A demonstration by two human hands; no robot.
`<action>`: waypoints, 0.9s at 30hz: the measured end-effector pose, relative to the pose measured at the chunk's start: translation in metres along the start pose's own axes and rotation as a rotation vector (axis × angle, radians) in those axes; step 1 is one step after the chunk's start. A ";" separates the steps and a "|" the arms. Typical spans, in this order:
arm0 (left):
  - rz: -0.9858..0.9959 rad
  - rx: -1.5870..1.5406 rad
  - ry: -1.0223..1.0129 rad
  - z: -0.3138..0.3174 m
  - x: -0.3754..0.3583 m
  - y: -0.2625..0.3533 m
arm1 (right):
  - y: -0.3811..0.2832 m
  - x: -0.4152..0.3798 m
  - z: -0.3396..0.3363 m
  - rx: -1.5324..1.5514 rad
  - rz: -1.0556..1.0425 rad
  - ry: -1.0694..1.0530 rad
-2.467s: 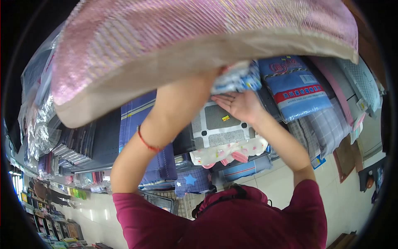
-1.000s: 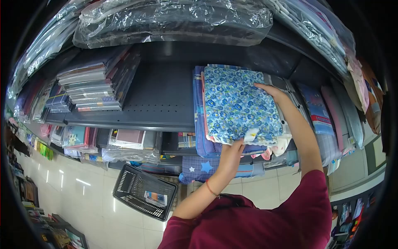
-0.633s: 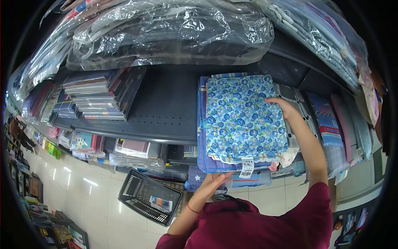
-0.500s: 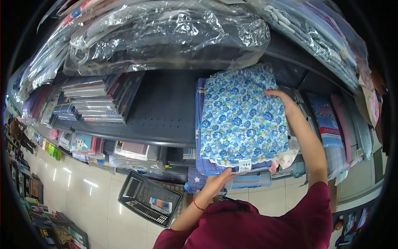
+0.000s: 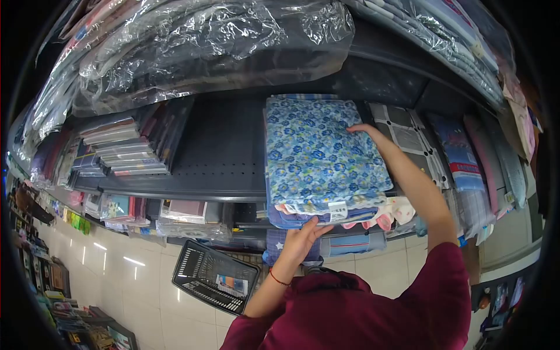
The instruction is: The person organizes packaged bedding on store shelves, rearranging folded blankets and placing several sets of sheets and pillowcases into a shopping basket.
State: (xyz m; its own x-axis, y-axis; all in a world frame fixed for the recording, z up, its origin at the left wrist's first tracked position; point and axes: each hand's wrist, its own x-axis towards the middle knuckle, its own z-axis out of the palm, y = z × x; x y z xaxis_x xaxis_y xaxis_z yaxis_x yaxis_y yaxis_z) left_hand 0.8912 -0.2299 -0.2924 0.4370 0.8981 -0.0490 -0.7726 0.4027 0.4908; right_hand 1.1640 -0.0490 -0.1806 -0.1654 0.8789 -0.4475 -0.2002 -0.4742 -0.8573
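The blue floral cloth (image 5: 326, 154) tops a folded stack (image 5: 291, 217) reaching the front edge of the dark shelf (image 5: 216, 140). The person's right hand (image 5: 367, 133) lies along the cloth's right side; from where I stand, I can't tell whether its fingers grip. The left hand (image 5: 299, 240), fingers slightly parted, is at the stack's front edge, near a white tag (image 5: 338, 211).
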 end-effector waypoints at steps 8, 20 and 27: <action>0.008 0.113 0.042 0.022 0.010 0.019 | -0.008 0.000 0.008 0.014 -0.055 -0.005; -0.065 0.711 0.011 0.024 -0.028 0.054 | 0.009 -0.094 0.030 -0.949 -0.978 0.446; -0.239 1.009 0.207 -0.111 -0.094 -0.027 | 0.236 -0.223 -0.032 -0.180 -0.345 0.002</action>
State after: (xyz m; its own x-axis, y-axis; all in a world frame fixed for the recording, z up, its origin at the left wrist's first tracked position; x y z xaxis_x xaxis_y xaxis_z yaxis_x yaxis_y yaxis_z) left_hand 0.8198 -0.3057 -0.3978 0.3670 0.8656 -0.3406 0.1055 0.3251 0.9398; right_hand 1.1851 -0.3548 -0.2911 -0.1164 0.9852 -0.1255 -0.0707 -0.1342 -0.9884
